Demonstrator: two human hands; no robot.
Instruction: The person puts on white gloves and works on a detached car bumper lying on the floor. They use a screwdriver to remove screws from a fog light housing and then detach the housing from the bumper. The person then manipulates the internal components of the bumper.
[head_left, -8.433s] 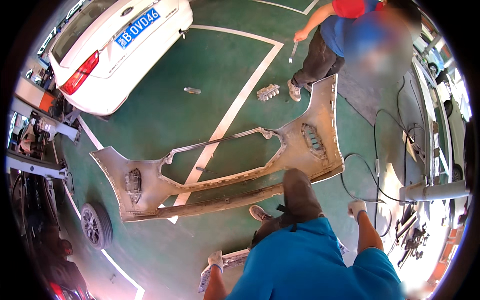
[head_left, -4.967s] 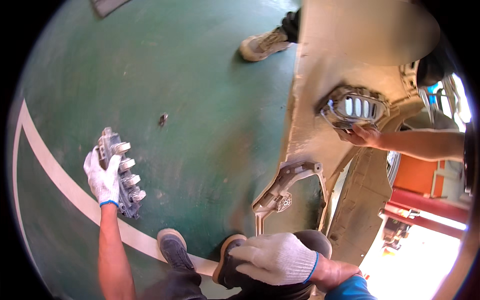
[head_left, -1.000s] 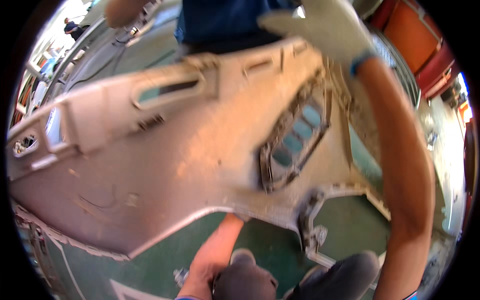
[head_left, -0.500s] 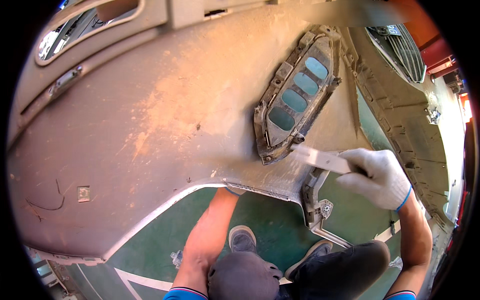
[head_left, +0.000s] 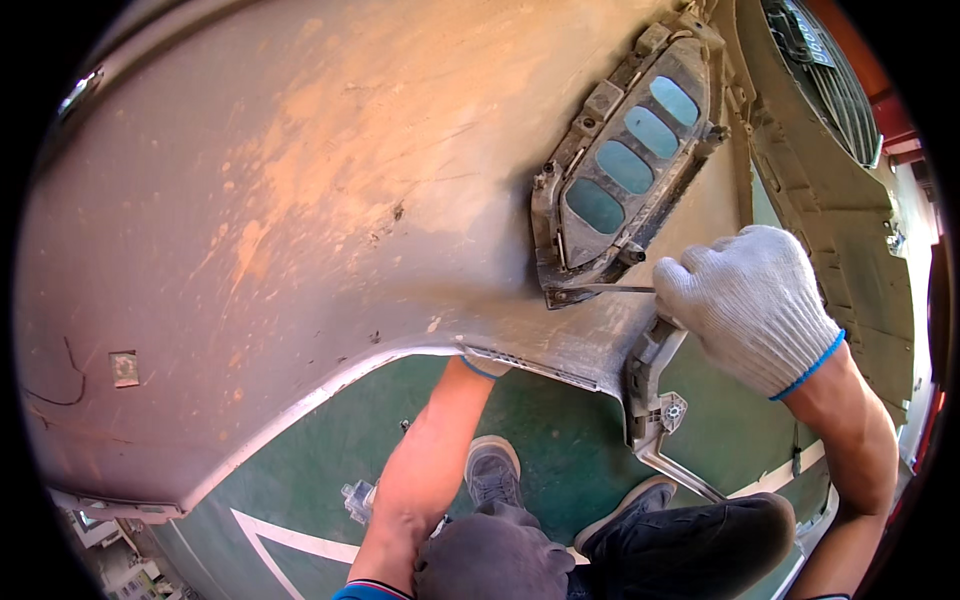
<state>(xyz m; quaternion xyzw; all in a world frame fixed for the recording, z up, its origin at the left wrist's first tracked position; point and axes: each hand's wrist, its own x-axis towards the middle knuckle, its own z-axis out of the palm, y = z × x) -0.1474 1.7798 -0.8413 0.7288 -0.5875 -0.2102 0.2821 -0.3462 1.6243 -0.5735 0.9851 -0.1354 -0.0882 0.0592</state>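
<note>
A large dusty car body panel [head_left: 330, 200] spreads before me, with orange-brown dirt on it. A dark vent frame [head_left: 545, 215] with several rounded openings is mounted on its right part. My right hand [head_left: 745, 305], in a white knit glove with a blue cuff, is closed around a flat metal bar [head_left: 625, 289]. Seen nearly edge-on, the bar reaches left to the lower end of the vent frame and appears to touch it. My left hand [head_left: 485, 362], gloved too, lies under the panel's curved lower edge; its fingers are hidden behind the panel.
A metal bracket [head_left: 655, 375] hangs from the panel's edge beside my right hand. Another long, ribbed panel section [head_left: 850, 230] runs down the right. Green floor [head_left: 570, 440] with white lines shows below, with my shoes [head_left: 493, 470] and a small clear plastic piece [head_left: 358, 500].
My right hand has turned over, so the bar shows thin edge-on, its tip now at the vent frame's lower end. The view has shifted. My left hand stays under the panel's edge.
</note>
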